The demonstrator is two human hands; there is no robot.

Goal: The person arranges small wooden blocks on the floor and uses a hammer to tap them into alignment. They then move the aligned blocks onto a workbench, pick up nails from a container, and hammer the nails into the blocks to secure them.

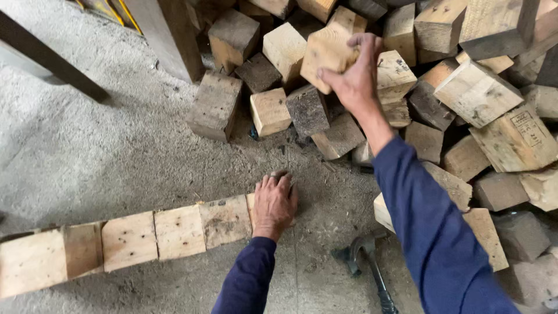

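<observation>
My right hand [356,78] grips a pale square wooden block [325,55] and holds it up over a heap of wooden blocks [476,93]. My left hand [273,203] lies flat, palm down, on the last block at the right end of a row of wooden blocks [174,231] laid side by side on the concrete floor. That end block is mostly hidden under the hand. Both arms wear dark blue sleeves.
A hammer [372,267] with a dark head lies on the floor between my arms. The loose heap of blocks fills the upper right. A dark beam [52,64] slants at upper left, and a wooden post [168,35] stands beside the heap.
</observation>
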